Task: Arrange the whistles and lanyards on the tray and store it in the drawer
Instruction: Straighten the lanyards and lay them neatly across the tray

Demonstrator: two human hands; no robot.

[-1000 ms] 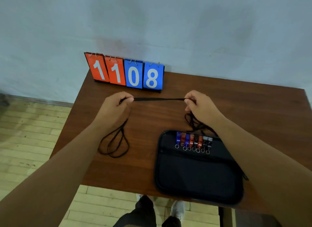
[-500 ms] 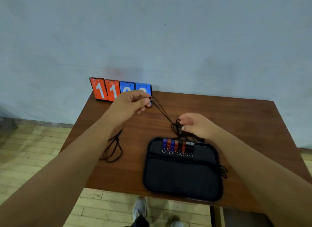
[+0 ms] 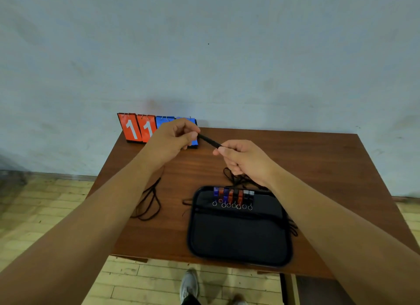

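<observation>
A black tray point(image 3: 238, 241) lies on the brown table point(image 3: 318, 168), near its front edge. Several whistles point(image 3: 233, 196) in blue, orange, black and grey stand in a row along the tray's far side, key rings toward me. My left hand point(image 3: 175, 139) and my right hand point(image 3: 245, 159) are raised above the table and pinch a short taut stretch of a black lanyard point(image 3: 209, 141) between them. Its loose end trails down from my right hand to a tangle of cords point(image 3: 241, 179) behind the tray. Another black lanyard point(image 3: 150, 202) lies looped on the table, left of the tray.
A flip scoreboard point(image 3: 138, 128) with orange and blue cards stands at the table's back left against the pale wall, partly hidden by my left hand. More cord point(image 3: 292, 227) pokes out at the tray's right side. Wooden floor and my shoes point(image 3: 188, 286) show below the table.
My right hand rose from the tangle behind the tray toward my left hand. The lanyard stretch between them is now short and taut. The camera has tilted up slightly.
</observation>
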